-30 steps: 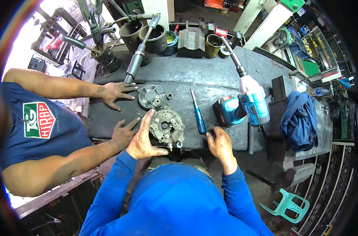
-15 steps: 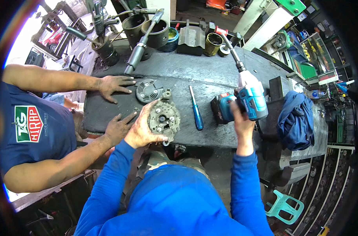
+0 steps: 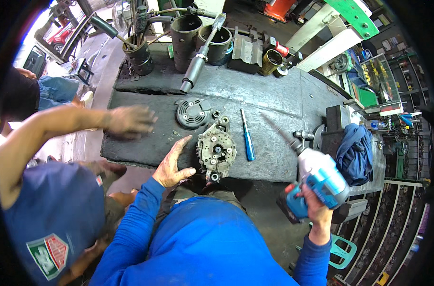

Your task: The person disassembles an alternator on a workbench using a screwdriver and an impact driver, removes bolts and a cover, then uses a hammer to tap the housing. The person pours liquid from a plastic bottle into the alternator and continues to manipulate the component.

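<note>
A metal alternator (image 3: pixel 216 148), its open end facing up, stands on the dark workbench near the front edge. Just left of it, my left hand (image 3: pixel 175 164) is open, with fingers and thumb apart. In my right hand (image 3: pixel 318 207) is a blue cordless impact wrench (image 3: pixel 327 183), gripped by its handle and raised over the bench's right front edge. Its long bit points to the far left and is blurred. Behind the alternator lies a round slotted cover (image 3: pixel 193 113). A screwdriver (image 3: pixel 248 138) with a blue handle rests to the alternator's right.
A co-worker's blurred hand (image 3: pixel 131 120) is over the bench at left. Metal cups (image 3: pixel 186 45) and a can of tools (image 3: pixel 139 59) stand at the back. A long metal tool (image 3: pixel 195 69) leans there. Dark blue cloth (image 3: pixel 356 155) lies at right.
My left hand has let go of the alternator. The impact wrench has moved right and toward me. The co-worker's farther hand has lifted, and their nearer hand has left the bench.
</note>
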Available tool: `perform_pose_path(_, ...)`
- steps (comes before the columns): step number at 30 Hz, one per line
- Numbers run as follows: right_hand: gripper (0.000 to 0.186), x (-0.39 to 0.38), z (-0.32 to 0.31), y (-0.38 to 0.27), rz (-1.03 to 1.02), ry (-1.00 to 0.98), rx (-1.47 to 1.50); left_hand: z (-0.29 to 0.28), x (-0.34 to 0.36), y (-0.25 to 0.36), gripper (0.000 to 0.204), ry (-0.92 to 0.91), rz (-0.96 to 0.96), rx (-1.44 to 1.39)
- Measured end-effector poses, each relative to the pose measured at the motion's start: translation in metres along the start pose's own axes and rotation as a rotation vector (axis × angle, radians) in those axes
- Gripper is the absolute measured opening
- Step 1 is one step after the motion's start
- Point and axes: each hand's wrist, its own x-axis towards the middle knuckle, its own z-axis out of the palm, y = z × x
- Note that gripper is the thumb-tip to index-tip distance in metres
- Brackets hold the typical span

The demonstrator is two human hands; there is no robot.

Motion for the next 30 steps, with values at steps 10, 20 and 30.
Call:
perform_pose_path(10,0.042,-0.027,0.033,-0.076,0.006,-0.389,-0.691,0.043,0.026,-0.031,0.158,0.115,0.229,0.257)
perform_pose_path(20,0.039,-0.016,0.038,-0.082,0.028,-0.393,-0.755,0.055,0.028,-0.039,0.167,0.159,0.216,0.238)
perform_pose_path(30,0.041,0.006,0.049,-0.098,0.117,-0.46,-0.701,0.056,0.03,-0.032,0.159,0.174,0.163,0.288)
